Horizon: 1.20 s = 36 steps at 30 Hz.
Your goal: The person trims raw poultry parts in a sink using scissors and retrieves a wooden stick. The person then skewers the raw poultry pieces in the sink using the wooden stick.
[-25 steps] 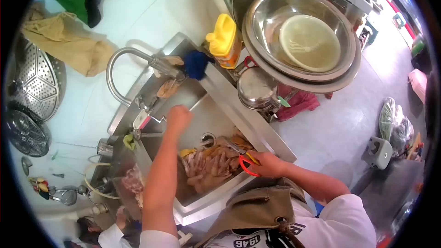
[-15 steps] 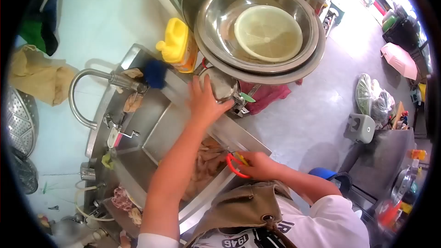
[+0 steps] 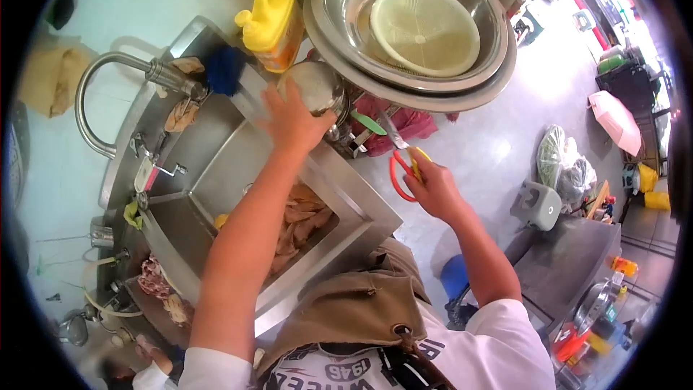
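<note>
My left hand [image 3: 292, 119] is spread, with its fingers and thumb against the near side of a round metal pot [image 3: 315, 85] behind the sink rim. My right hand [image 3: 434, 186] is closed round the handles of scissors [image 3: 399, 166], one loop red and the other yellow. Their blades point away, beside a green-bladed tool [image 3: 368, 123] standing among metal utensils next to the pot. In the steel sink [image 3: 224, 166] below my left forearm lie brownish, meat-like pieces [image 3: 299, 227]; the forearm hides part of them.
A yellow jug [image 3: 271, 22] stands behind the pot. Stacked steel basins [image 3: 346, 50] hold a pale strainer [image 3: 426, 29]. A curved faucet [image 3: 90, 101] rises at left. On the floor at right are a grey stool [image 3: 535, 204] and plastic bags [image 3: 563, 162].
My right hand has carried the scissors from over the sink's edge up and away, next to the utensils. The left hand stays at the pot. The view has shifted.
</note>
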### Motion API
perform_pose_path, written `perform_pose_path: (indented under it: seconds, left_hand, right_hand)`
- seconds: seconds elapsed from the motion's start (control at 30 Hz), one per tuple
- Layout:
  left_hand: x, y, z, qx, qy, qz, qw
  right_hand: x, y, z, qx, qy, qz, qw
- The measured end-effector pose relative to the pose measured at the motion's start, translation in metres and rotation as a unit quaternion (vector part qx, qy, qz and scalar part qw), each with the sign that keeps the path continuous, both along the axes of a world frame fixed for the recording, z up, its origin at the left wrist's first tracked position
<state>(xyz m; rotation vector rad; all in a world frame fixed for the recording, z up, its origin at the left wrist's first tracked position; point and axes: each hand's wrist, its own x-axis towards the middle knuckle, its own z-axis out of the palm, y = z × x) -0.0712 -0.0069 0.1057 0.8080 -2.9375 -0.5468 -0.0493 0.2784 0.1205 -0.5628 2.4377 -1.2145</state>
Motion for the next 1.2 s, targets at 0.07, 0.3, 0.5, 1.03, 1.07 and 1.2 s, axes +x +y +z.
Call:
perform_pose_path:
  seconds: [0.07,0.3,0.5,1.03,1.07,1.2]
  left_hand:
    - [0.004,-0.003,0.001,0.002,-0.013,0.005,1.000]
    - [0.015,0.003,0.010,-0.013,0.009,0.002,1.000]
    - [0.024,0.004,-0.007,0.022,0.070,-0.020,0.997]
    - [0.152,-0.044,-0.017,0.192,0.149,0.092,0.966]
    - [0.174,-0.039,-0.006,0.185,0.119,0.117,0.969]
    - [0.256,-0.027,-0.011,0.159,-0.023,0.166,0.973]
  right_hand:
    - [-0.022,-0.016,-0.032,-0.056,0.092,0.045,0.993]
    - [-0.097,-0.074,-0.101,0.085,0.262,0.110,0.955]
    - [-0.111,-0.101,-0.123,0.112,0.398,0.069,0.908]
    - [0.013,-0.092,-0.015,-0.121,-0.058,0.097,0.986]
    - [0.028,-0.095,-0.017,-0.127,-0.111,0.114,0.979]
    - [0.076,-0.133,-0.048,-0.054,-0.074,0.272,0.958]
